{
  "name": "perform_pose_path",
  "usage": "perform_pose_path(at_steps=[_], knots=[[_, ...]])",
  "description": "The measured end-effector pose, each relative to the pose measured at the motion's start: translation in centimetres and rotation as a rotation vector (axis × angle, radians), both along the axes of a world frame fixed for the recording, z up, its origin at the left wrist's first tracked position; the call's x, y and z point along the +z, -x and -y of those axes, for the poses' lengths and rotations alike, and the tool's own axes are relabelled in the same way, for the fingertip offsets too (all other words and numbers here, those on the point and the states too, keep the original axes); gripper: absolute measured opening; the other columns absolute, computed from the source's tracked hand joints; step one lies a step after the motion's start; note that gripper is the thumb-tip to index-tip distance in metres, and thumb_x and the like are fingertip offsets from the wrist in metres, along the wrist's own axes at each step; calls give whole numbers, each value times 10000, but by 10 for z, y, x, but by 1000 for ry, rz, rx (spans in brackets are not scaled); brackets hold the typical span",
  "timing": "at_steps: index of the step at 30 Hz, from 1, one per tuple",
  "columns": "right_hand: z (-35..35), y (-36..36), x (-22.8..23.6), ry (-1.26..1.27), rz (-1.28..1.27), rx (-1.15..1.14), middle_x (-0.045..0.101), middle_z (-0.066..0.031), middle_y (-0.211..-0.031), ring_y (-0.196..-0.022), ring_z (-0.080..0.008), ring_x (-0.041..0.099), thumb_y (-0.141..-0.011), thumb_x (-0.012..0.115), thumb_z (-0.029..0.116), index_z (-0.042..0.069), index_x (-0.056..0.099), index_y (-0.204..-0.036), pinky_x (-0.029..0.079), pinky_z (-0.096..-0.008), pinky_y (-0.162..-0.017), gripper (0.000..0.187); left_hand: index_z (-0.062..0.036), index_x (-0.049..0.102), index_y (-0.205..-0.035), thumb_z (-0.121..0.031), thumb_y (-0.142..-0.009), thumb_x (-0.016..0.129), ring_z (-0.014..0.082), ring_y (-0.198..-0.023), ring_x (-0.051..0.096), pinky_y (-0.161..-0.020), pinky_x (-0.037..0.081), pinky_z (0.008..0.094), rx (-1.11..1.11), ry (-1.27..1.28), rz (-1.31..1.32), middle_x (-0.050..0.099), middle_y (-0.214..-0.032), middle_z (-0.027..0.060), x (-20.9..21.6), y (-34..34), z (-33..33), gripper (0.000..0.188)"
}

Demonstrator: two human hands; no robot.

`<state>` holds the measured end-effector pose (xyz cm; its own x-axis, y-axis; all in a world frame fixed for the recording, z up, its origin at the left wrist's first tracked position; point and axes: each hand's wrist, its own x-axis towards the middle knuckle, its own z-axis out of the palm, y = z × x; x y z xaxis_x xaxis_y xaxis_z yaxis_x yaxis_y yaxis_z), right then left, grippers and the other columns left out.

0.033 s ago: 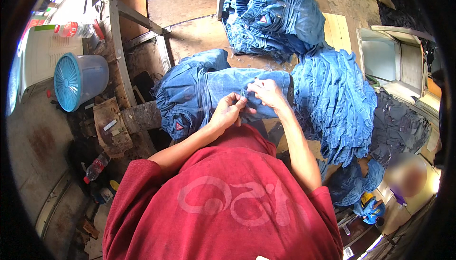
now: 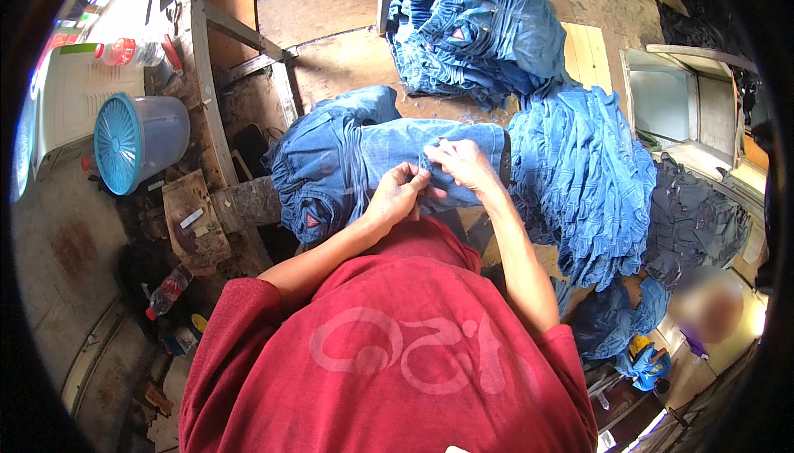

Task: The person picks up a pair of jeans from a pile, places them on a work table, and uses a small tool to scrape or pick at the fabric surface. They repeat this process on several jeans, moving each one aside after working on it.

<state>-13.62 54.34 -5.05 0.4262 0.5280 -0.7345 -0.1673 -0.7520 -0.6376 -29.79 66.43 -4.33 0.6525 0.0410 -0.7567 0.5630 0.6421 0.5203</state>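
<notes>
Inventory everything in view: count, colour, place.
denim cloth: one, blue, centre
bunched denim: one, blue, left of centre
large denim piles: two, blue, top centre and right
loose denim: count unclear, blue, lower right
dark cloth: count unclear, black-grey, right
lidded tub: one, translucent, blue lid, left
pale container: one, off-white, upper left
bottles: at least two, clear, red caps, left
wooden frame: one, brown, upper left
shirt: one, maroon, bottom centre
left hand: one, bare, at the denim cloth
right hand: one, bare, at the denim cloth
</notes>
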Motion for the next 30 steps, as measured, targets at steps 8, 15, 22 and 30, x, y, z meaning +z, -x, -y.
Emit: perform_pose_path(at_steps=[8, 15, 22, 30], knots=[[9, -7, 17, -28, -4, -65, 638, 16, -783, -742, -78, 553, -937, 745, 302, 23, 759, -958, 452, -289, -654, 280, -58, 237, -1503, -43, -1021, 614, 145, -554, 586, -500, 508, 265, 79, -178, 125, 707, -1329, 215, 18, -1, -7, 612], [14, 17, -12, -200, 46, 7, 596, 59, -738, -686, -47, 484, -898, 813, 228, 46, 775, -954, 389, -291, -586, 194, -65, 119, -1594, 115, -865, 518, 176, -583, 634, -565, 546, 306, -48, -167, 262, 656, -1408, 277, -4, -17, -55, 850], [18, 20, -16, -178, 219, -41, 584, 31, -660, -634, -68, 498, -906, 806, 240, 37, 783, -953, 421, -300, -580, 210, -46, 130, -1598, 124, -835, 502, 172, -597, 643, -583, 546, 304, -66, -174, 261, 670, -1400, 264, -11, -20, -56, 865], [36, 0, -5, -169, 407, -198, 627, 53, -733, -644, -55, 542, -976, 754, 190, 41, 752, -888, 455, -251, -608, 173, -42, 487, -1480, -160, -889, 764, 356, -1111, 674, -1000, 519, 475, -432, -1331, 404, 657, -1394, 204, 3, -11, -61, 663]])
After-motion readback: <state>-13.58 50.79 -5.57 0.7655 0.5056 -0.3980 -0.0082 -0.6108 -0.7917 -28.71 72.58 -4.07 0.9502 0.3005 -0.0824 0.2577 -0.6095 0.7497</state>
